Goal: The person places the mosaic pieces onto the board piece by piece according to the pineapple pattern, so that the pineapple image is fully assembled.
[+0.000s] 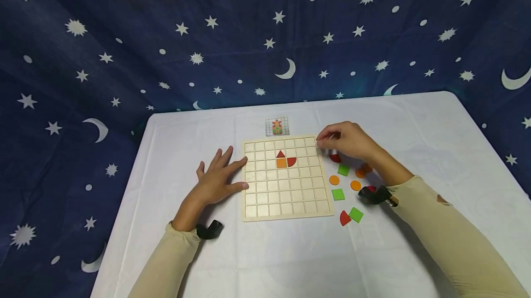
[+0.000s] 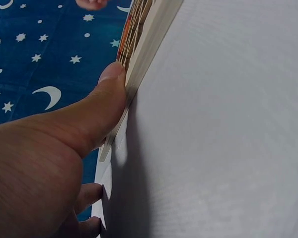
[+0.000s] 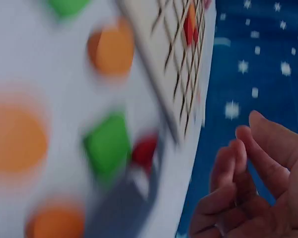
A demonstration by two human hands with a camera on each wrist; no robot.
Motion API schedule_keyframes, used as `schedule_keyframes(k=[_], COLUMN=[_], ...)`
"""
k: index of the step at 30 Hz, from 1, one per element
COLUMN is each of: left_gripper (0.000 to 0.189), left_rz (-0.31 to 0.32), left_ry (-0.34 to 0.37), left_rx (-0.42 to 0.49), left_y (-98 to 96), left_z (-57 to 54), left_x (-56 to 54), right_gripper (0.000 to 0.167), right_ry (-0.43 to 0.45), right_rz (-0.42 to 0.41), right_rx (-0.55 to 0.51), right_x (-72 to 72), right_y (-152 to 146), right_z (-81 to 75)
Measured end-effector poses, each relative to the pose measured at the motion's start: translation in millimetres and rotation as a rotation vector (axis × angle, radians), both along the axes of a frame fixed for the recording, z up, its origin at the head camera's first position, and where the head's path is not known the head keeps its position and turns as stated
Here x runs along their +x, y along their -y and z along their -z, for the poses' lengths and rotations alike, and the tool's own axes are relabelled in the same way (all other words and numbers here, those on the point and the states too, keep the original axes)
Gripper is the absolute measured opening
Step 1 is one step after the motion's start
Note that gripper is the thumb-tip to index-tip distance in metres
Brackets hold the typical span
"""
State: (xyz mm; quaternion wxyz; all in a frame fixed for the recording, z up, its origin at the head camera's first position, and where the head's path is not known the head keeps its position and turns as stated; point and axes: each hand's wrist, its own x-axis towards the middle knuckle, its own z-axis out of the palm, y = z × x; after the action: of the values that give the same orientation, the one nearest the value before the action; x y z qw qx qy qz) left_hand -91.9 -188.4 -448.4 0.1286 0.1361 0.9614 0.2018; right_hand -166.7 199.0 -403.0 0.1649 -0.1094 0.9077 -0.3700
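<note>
My left hand (image 1: 215,180) lies spread on the table, its thumb and forefinger at the left edge of a wooden grid board (image 1: 286,196). The left wrist view shows the thumb (image 2: 97,106) against the board's edge. On the board sit a red triangle (image 1: 280,154), an orange square (image 1: 281,163) below it and a red quarter circle (image 1: 292,161) beside the square. Over the board's upper right edge hovers my right hand (image 1: 348,139). Its fingers are loosely bent, thumb and forefinger tips close together, and no piece shows between them.
Right of the board lie loose green squares (image 1: 338,194), orange discs (image 1: 334,180) and red quarter circles (image 1: 345,218), some partly under the right forearm. A small pattern card (image 1: 277,126) stands behind the board. A dark starry curtain (image 1: 265,58) hangs behind the white-covered table (image 1: 282,256).
</note>
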Motion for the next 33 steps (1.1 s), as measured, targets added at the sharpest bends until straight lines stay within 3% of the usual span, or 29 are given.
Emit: schedule_keyframes(k=[5,13,21,33], left_gripper=[0.078,0.078,0.077,0.078], left_rz=[-0.002,-0.003,-0.002,-0.002], left_ry=[0.001,-0.001,-0.008,0.002], left_rx=[0.001,0.005,0.008,-0.002], left_y=[-0.6,-0.3,-1.1,-1.7], left_z=[-1.1,-0.9,-2.2,-2.8], left_x=[0.5,1.5,1.7,2.5], right_gripper=[0.022,0.02,0.019,0.015], right_ry=[-0.02,-0.044,-0.051,-0.044], right_rz=[-0.018,-0.098,-0.096,-0.076], right_rx=[0.143,0.296,0.292,0.217], right_x=[-2.3,-3.2,0.1,4.0], right_y=[-48,-98,-109,-104], right_z=[-8.8,4.3,12.0,9.8])
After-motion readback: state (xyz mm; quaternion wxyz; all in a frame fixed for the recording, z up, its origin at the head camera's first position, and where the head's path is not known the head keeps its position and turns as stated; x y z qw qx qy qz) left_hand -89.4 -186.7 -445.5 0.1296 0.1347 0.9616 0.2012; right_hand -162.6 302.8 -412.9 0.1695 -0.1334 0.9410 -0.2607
